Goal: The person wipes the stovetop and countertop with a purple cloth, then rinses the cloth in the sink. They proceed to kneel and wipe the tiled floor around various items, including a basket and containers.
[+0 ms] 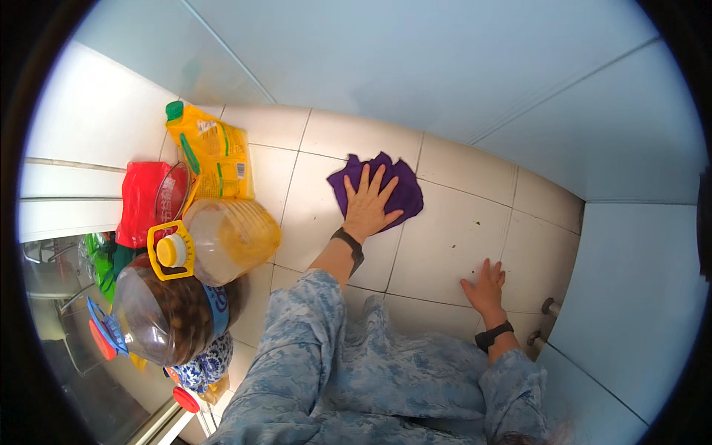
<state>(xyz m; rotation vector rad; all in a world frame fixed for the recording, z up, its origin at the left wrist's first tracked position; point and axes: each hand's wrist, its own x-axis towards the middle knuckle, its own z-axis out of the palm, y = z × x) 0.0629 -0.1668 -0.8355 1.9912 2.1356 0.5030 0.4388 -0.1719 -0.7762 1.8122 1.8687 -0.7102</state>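
Note:
My left hand lies flat with its fingers spread on a crumpled purple cloth, pressing it on the pale floor tiles. To the right and closer to my body, my right hand has its fingers apart over the tiles and holds nothing. Both wrists wear dark bands. Small dark specks lie on the tiles between the cloth and my right hand. Left of the cloth, a clear plastic jug with a yellow cap and handle holds some yellow residue or liquid.
Along the left stand a yellow pouch with a green cap, a red bag, a large plastic bottle of brown contents and a blue-and-white patterned item. Pale blue panels bound the floor ahead and right; short pipe ends stick out at right.

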